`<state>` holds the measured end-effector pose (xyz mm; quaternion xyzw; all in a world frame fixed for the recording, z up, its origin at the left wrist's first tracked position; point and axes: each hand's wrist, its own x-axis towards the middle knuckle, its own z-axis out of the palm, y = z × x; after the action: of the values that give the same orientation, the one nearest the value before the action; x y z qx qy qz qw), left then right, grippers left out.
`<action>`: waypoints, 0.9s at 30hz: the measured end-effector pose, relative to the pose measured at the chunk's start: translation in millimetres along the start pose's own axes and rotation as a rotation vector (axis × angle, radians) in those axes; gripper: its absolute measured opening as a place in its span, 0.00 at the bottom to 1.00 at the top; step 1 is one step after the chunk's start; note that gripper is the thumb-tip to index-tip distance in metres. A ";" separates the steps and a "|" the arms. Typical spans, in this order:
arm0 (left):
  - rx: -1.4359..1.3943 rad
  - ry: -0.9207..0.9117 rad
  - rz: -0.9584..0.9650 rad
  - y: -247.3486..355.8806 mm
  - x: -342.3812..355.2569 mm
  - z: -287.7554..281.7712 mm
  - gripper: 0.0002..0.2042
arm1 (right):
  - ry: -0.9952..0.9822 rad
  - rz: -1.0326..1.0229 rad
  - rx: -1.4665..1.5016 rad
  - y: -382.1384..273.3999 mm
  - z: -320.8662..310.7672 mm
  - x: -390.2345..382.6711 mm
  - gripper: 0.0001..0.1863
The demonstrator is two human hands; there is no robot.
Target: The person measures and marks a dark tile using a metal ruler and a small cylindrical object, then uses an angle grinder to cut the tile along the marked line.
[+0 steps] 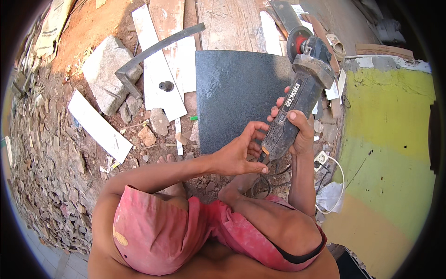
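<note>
While fingers (280, 101) grip a grinder (303, 90), one sack (54, 29) lies — contents hidden.

A pale rock (106, 63) lies near loose rubble (51, 204) at left, a green-yellow wall (390, 111) at right.

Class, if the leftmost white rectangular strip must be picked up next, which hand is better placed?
Probably the left hand: it is nearer the white rectangular strip, while the right hand grips the black angle grinder.
</note>
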<state>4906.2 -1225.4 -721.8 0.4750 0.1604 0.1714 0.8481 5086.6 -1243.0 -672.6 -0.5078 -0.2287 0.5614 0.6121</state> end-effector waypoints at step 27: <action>-0.742 -0.029 -0.179 -25.2 -5.8 -34.4 0.30 | 0.065 0.128 -0.369 30.5 39.0 46.2 0.22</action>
<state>4889.5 -1214.5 -759.9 0.1220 0.1161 0.1361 0.9763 5051.8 -1190.7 -698.0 -0.6427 -0.2751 0.5310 0.4789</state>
